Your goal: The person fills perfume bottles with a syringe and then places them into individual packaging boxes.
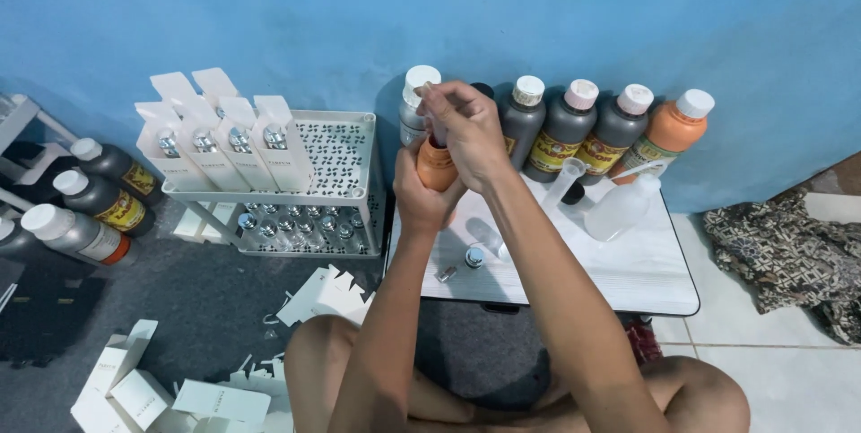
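Blue wall (179,12); white tabletop (628,272); hands gripping orange bottle (436,167).

White cartons (220,142) are standing on a white perforated rack (341,160), while dark bottles (560,128) are lining the blue wall (430,3) behind a low white table (628,276).

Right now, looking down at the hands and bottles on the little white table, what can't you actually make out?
Head view only:
- Orange plastic bottle: its top is hidden by the right hand, so open or capped cannot be told.
- What the right hand's fingertips pinch: too small.
- Left hand: fingers hidden behind the bottle.
- Small silver-capped vials in the white perforated rack: too small to count.
- Patterned cloth: cut off by the right edge.
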